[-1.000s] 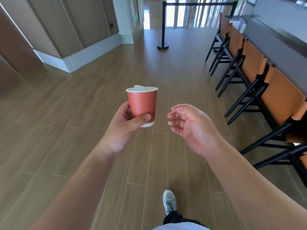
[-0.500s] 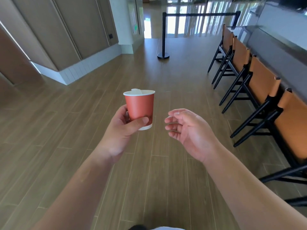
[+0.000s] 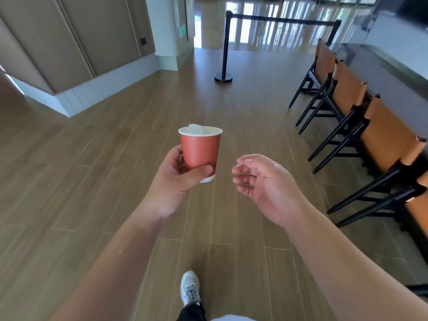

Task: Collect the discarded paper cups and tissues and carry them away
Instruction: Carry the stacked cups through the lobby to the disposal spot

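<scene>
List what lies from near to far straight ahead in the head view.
grey shoe → left hand gripping the red paper cup → black barrier post → glossy hall floor

ahead: open floor | right: chairs (lined up) | far: barrier post

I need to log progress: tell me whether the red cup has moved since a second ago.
Yes. The red cup, gripped in the left hand, has travelled forward along the floor toward the black stanchion, passing the chairs.
</scene>
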Action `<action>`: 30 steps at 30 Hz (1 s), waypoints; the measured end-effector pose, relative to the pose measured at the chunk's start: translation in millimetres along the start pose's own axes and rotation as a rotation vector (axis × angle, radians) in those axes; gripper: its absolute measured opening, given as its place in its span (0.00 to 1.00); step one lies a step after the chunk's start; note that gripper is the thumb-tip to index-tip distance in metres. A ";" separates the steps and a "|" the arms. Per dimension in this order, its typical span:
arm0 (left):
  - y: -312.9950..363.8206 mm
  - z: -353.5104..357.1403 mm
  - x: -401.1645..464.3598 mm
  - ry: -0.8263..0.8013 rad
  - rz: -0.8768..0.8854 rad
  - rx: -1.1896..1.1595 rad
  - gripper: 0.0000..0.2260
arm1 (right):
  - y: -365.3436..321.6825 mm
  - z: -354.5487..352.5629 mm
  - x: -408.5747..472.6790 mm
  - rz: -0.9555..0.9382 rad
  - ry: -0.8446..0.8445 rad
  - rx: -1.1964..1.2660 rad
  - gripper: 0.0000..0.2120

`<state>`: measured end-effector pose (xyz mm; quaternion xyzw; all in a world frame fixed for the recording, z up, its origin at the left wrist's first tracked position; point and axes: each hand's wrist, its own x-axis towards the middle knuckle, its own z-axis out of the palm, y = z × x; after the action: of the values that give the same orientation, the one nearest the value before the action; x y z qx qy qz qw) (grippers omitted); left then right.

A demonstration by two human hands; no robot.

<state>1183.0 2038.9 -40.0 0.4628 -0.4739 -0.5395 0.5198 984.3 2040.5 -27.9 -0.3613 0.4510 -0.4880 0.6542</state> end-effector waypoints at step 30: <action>34.6 -178.9 497.9 0.142 0.045 0.053 0.25 | -93.7 109.8 520.2 0.044 -0.065 0.060 0.11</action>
<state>1349.0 1535.5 -30.9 0.5027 -0.4601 -0.4807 0.5519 1119.4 1517.9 -29.5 -0.3474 0.4224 -0.4747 0.6896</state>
